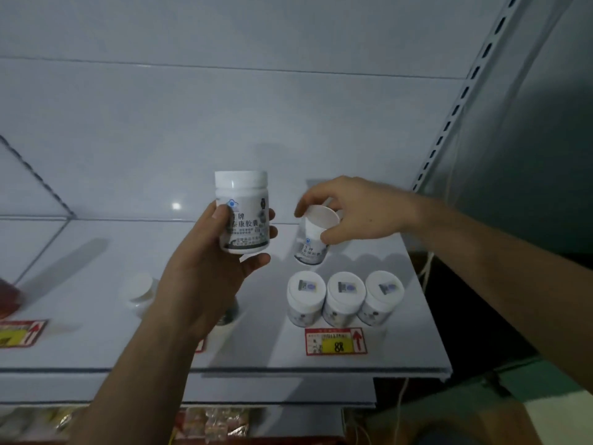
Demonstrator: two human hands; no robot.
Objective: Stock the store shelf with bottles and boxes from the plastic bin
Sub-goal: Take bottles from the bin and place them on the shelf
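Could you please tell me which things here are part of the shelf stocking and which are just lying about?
Part of the job:
- bottle held up in the left hand
- bottle gripped by its cap in the right hand
- three shelved bottles
- shelf

Lying about:
- price tag
- packets below

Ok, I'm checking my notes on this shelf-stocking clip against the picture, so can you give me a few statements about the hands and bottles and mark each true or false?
1. The left hand holds a white bottle upright above the shelf. True.
2. The right hand is empty. False: it grips the cap of a second bottle behind the front row.
3. Three capped bottles stand side by side at the shelf's front, behind a red price tag. True.
4. The bottle in the left hand has no lid. False: a white cap is on it.
5. The price tag shows a yellow patch and a red arrow. True.
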